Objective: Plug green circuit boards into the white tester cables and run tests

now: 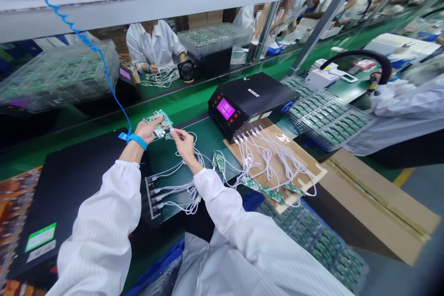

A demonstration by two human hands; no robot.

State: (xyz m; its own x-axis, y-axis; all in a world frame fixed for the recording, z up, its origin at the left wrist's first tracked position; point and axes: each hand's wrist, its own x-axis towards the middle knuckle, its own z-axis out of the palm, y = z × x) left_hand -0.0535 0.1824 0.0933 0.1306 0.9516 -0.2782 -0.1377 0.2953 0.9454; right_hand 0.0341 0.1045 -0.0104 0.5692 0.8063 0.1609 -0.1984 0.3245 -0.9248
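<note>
My left hand [147, 130], with a blue wrist strap [138, 140] around its wrist, is closed on green circuit boards [163, 120] above the mat. At the boards' lower right edge, my right hand [184, 144] pinches what looks like the plug of a white cable; the fingers partly hide it. White cables [189, 194] run from a black box's port strip [151, 198] beneath my forearms. Two small boards [218, 161] lie to the right of my right hand, next to a white cable.
A black tester [227, 108] with a lit purple screen feeds white cables onto a cardboard sheet [274, 132], with boards at their ends. Board trays [329, 115] sit at right and below. A carton [378, 199] stands right. A coiled blue cord [104, 62] hangs left. Co-workers sit opposite.
</note>
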